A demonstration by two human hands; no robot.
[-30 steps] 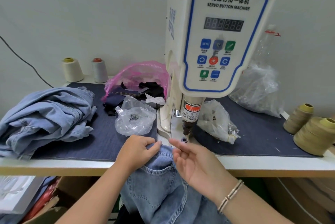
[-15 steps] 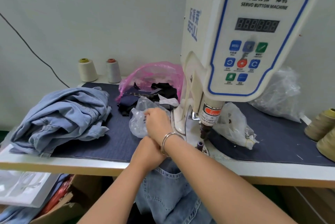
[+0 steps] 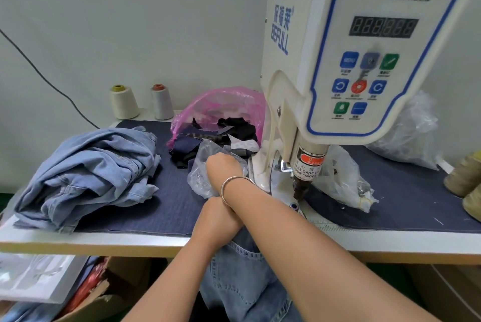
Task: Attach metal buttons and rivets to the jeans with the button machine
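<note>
- The button machine (image 3: 364, 61) stands on the table (image 3: 104, 242), and everything else is best placed from it.
- The jeans (image 3: 242, 285) hang off the table edge just in front of the machine's post, a pocket facing up; their top edge is not yet under the punch (image 3: 302, 189).
- The left hand (image 3: 216, 220) sits at the top edge of the jeans, in front and to the left of the machine. The other arm crosses over it, so I cannot tell whether it grips the cloth.
- The right hand (image 3: 221, 165) reaches across into a clear plastic bag (image 3: 200, 181) just left of the machine base; its fingers are buried in the bag, so their state cannot be told either.
- By my reading she is fetching a button or rivet; no fastener shows on this pair, so the pressing is left to do.
- A heap of pale denim (image 3: 88, 173) lies well to the left; whether finished, I cannot say.
</note>
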